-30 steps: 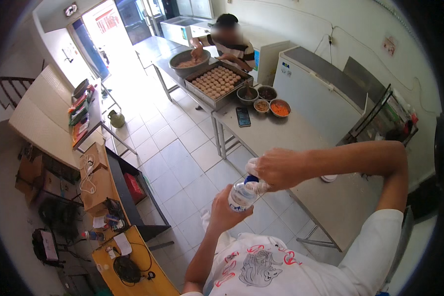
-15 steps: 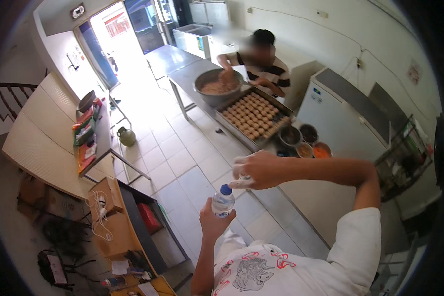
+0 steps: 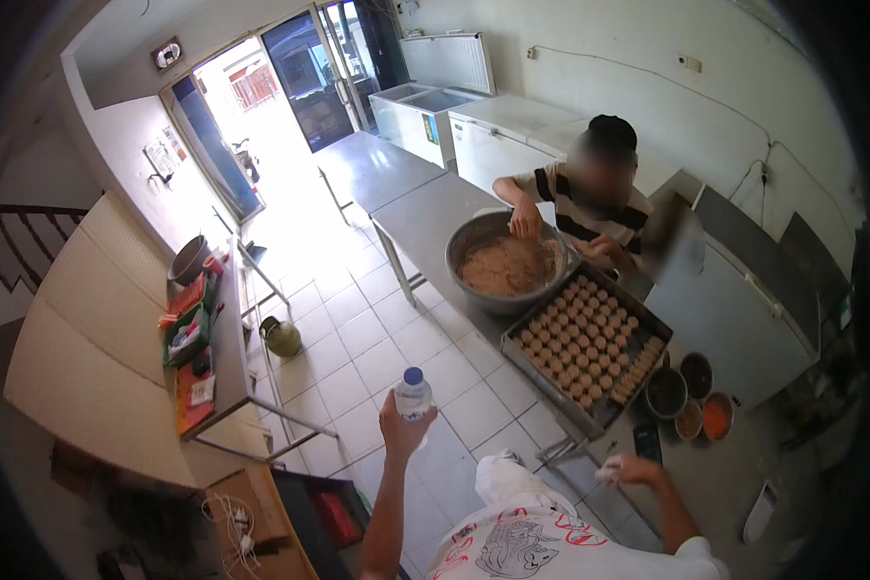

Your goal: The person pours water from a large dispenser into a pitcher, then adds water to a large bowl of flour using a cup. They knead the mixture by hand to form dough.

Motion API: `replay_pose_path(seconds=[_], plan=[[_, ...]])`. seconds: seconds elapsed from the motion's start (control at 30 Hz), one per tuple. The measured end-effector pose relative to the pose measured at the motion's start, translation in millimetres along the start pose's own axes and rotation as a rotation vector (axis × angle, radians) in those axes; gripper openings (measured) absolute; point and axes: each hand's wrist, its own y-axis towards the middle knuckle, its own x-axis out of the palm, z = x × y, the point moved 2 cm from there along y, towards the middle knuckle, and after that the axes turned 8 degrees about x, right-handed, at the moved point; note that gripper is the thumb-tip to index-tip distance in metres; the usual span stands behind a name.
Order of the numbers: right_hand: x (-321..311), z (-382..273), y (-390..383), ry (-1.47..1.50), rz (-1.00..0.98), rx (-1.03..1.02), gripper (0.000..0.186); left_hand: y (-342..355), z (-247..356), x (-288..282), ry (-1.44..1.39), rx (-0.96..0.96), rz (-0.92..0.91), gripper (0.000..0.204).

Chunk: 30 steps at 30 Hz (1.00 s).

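Observation:
My left hand is wrapped around a clear plastic bottle with a blue cap, held upright over the tiled floor. Lower right, my right hand hangs near the table's near edge, its fingers curled. White shows at its fingertips; whether this is a coating or a held thing I cannot make out. A dark phone-like slab lies on the table just beyond that hand. Past it, a square metal tray carries rows of small round beige pieces.
Across the table a person in a striped shirt reaches into a large metal bowl of pinkish-brown mixture. Small bowls, one with orange contents, stand right of the tray. A side table and green gas cylinder are at left.
My right hand has left the bottle's cap and dropped down to the right. The bottle stays in my left hand, slightly further left in view. The whole view has shifted.

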Motion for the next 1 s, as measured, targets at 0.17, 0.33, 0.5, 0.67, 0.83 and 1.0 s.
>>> replay_pose_path(seconds=[0.17,0.33,0.5,0.67,0.83,1.0], plan=[[15,80,169,-0.419,-0.186,0.277,0.053,206,-96,68,-0.152,0.008,0.132,0.052],[34,48,194,0.477,-0.043,0.647,0.05,401,-205,142,-0.086,-0.018,0.208,0.057],[11,-142,246,0.617,0.16,0.617,0.047,603,-303,238,-0.059,-0.01,0.116,0.066],[-76,-376,336,0.584,0.338,0.57,0.045,761,-365,313,-0.215,0.017,-0.028,0.067],[-132,-521,386,0.538,0.414,0.55,0.043,849,-401,384,-0.202,0.134,-0.158,0.064],[-146,-562,396,0.533,0.445,0.601,0.042,875,-416,433,-0.302,0.12,-0.176,0.063]])
